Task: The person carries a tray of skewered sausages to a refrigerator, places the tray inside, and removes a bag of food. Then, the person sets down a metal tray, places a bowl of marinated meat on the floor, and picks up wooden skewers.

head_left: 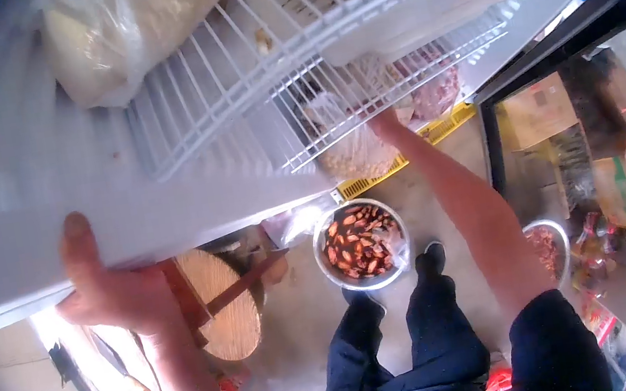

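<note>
My left hand is at the lower edge of a white fridge wall, its thumb on the inner face and its other fingers curled around the outside. My right hand reaches into the lower part of the fridge, below a white wire shelf. Its fingers are hidden among plastic bags. A clear bag of pale, lumpy food lies beside it, and a bag of reddish, meat-like food is to its right.
A basin of brown food pieces in dark liquid stands on the floor before my feet. A round wooden block is at left. Cardboard boxes and another basin are at right. A pale bag rests on the upper rack.
</note>
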### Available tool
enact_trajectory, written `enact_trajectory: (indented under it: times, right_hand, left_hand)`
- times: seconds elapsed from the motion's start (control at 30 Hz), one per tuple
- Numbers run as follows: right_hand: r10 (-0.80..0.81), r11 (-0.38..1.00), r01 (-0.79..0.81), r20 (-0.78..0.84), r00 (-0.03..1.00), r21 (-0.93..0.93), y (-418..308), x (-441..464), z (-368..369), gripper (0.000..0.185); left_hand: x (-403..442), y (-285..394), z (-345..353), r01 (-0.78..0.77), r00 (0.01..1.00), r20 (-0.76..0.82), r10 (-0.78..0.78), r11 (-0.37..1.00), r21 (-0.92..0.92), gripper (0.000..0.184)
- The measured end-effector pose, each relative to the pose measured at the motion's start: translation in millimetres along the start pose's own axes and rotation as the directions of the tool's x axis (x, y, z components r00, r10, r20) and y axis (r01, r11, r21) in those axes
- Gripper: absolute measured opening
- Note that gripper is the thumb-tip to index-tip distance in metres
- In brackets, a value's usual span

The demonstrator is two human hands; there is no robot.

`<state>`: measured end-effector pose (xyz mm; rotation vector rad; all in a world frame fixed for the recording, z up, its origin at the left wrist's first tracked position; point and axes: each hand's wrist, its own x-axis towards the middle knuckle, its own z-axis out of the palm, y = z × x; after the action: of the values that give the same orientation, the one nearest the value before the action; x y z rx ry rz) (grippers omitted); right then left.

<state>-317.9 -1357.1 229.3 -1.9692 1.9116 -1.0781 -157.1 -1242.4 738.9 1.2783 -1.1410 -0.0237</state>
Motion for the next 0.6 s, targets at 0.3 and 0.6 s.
enact_trajectory:
  times: [0.3,0.6]
  right_hand:
    - [0.014,0.973,-0.09,0.338,0.941,0.211,-24.1,-116.7,-103.5,0.031]
    - [0.317,0.94,-0.324,0.635,0.705,-0.11,-107.4,-258.8,-244.2,0.039]
  left_hand:
    - [1.7,5.2,-9.5,-0.086,0.986,0.148,0.081,0.996,0.028,0.035]
    - [4.0,-6.3,-15.9,-0.055,0.981,0.181,0.071,0.994,-0.09,0.059]
